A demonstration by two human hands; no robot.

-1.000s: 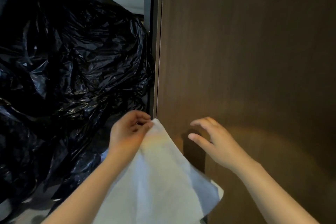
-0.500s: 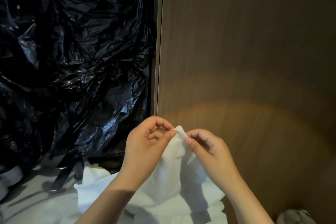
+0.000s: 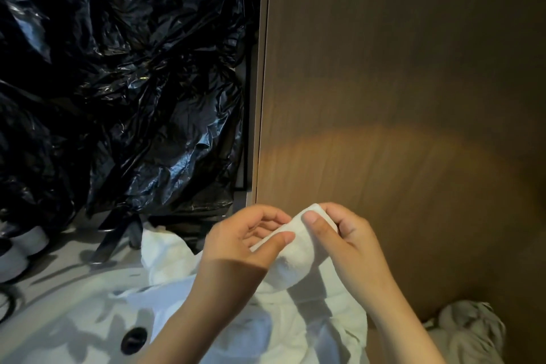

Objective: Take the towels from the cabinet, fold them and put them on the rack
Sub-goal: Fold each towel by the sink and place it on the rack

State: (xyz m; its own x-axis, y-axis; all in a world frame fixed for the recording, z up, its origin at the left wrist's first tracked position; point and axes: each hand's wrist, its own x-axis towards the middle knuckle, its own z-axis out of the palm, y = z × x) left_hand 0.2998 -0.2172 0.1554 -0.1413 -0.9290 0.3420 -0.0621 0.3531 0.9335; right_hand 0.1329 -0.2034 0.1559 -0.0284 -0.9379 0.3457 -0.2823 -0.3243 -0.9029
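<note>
A white towel point(image 3: 295, 260) is held up in front of the brown wooden panel point(image 3: 399, 97), its upper corner pinched by the left hand point(image 3: 242, 245) and the right hand point(image 3: 348, 242); each grip is closed on the cloth, thumbs pressed on top. The rest is draped over a white pile point(image 3: 165, 257) below, beside black plastic bags point(image 3: 118, 83). If the edges are not matched, a crooked fold is likely; the hanging part could be snagged on the pile

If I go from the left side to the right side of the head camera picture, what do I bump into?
Black plastic bags → left hand → white towel pinched by both hands → right hand → crumpled pale cloth in the bottom right corner.
</note>
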